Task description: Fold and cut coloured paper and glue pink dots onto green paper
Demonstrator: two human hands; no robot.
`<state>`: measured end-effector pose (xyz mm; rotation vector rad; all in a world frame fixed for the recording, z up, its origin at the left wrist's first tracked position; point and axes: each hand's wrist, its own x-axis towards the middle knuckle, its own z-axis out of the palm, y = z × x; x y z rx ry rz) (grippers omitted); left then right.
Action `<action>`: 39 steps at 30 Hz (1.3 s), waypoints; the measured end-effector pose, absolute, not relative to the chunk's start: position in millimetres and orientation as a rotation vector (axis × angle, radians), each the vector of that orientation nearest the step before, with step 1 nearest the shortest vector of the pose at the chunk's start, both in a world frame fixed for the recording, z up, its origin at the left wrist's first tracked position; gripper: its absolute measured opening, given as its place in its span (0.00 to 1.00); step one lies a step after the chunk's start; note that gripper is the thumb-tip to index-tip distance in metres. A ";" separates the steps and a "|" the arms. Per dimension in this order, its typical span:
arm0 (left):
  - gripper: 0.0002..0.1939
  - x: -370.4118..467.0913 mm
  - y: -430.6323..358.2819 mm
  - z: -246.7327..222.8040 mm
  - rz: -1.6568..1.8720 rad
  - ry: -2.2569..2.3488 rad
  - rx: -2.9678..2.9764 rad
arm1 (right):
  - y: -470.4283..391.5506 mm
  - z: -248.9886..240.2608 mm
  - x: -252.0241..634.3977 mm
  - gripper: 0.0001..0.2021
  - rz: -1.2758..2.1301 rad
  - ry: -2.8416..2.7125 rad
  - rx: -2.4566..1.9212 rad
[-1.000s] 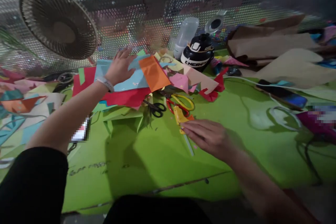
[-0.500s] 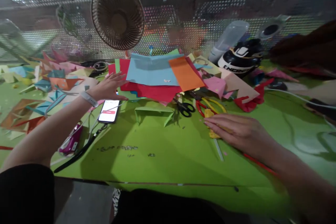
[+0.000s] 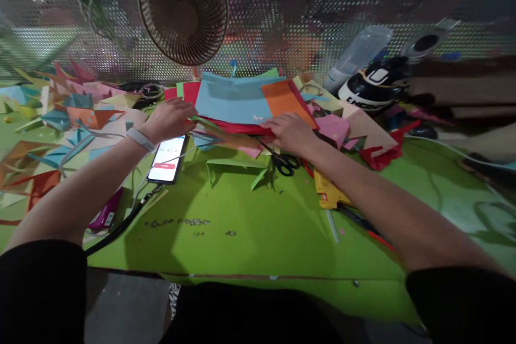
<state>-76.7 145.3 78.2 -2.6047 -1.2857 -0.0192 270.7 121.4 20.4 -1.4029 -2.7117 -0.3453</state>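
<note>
A stack of coloured paper lies at the back middle, with a light blue sheet (image 3: 231,101) on top, an orange sheet (image 3: 282,98) at its right and red paper (image 3: 237,128) beneath. My left hand (image 3: 171,119) is closed on the stack's front left corner. At the front edge, my right hand (image 3: 289,131) pinches the paper near the orange sheet. The front edge bows up slightly between the hands. Just in front stands a folded green paper piece (image 3: 237,163). Black-handled scissors (image 3: 285,164) lie below my right hand. A yellow glue gun (image 3: 328,191) is partly hidden under my right forearm.
A lit phone (image 3: 167,158) with a cable and black strap lies below my left hand. Folded paper pieces (image 3: 92,115) crowd the left. A fan (image 3: 183,11), a clear bottle (image 3: 358,56) and a black-and-white container (image 3: 373,86) stand behind.
My right hand has left the glue gun and moved left and away from me to the paper stack. My left hand has closed on the stack's corner.
</note>
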 end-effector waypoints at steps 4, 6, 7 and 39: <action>0.22 -68.5 151.6 92.5 -0.060 -1.463 -2.423 | 132.5 34.2 271.3 0.16 -0.289 -2.506 -1.637; 0.24 -65.5 153.6 95.7 -0.084 -1.517 -2.359 | 136.6 40.2 272.0 0.16 -0.298 -2.361 -1.678; 0.24 -64.3 154.1 95.5 -0.084 -1.535 -2.344 | 138.3 41.8 271.9 0.16 -0.287 -2.329 -1.684; 0.28 -50.5 -18.3 14.4 -0.383 -1.616 -2.797 | -41.9 -11.2 240.9 0.30 0.282 -2.298 -1.612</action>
